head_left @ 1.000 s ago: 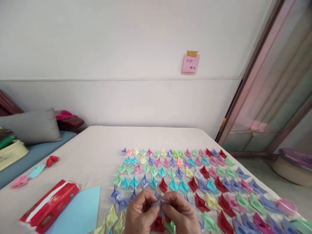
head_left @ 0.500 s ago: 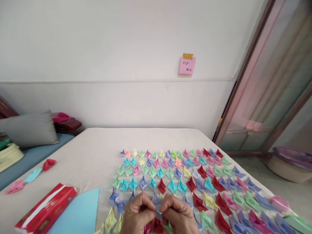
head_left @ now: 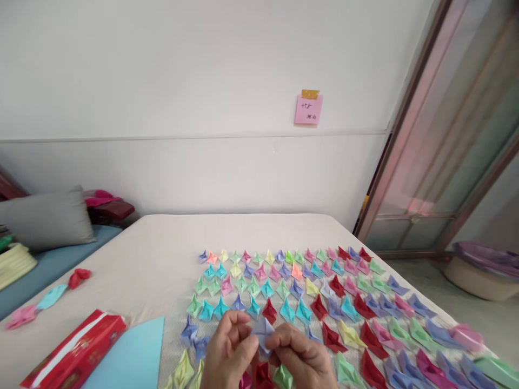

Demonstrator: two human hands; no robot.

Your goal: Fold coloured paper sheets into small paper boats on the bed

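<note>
A small pale lavender folded paper [head_left: 263, 330] is held up at the bottom centre. My left hand [head_left: 232, 348] pinches its left side between thumb and fingers. On its right side, my right hand [head_left: 299, 354] grips the paper with thumb and forefinger. Around and beyond both hands lie rows of small folded paper boats in many colours, among them a red one [head_left: 270, 311] and a turquoise one [head_left: 303, 312]. Some boats are partly hidden behind the hands.
A light blue sheet [head_left: 130, 354] and a red packet [head_left: 77, 351] lie on the cloth-covered table [head_left: 162, 243] at left, near crumpled red paper [head_left: 78, 277]. A pink note [head_left: 308, 110] is taped to the wall. A lidded tub [head_left: 486, 270] stands at right.
The folded paper now shows more of its face, with a pointed top. My left fingers have loosened and spread a little, and the hands have shifted slightly. The view has moved a little.
</note>
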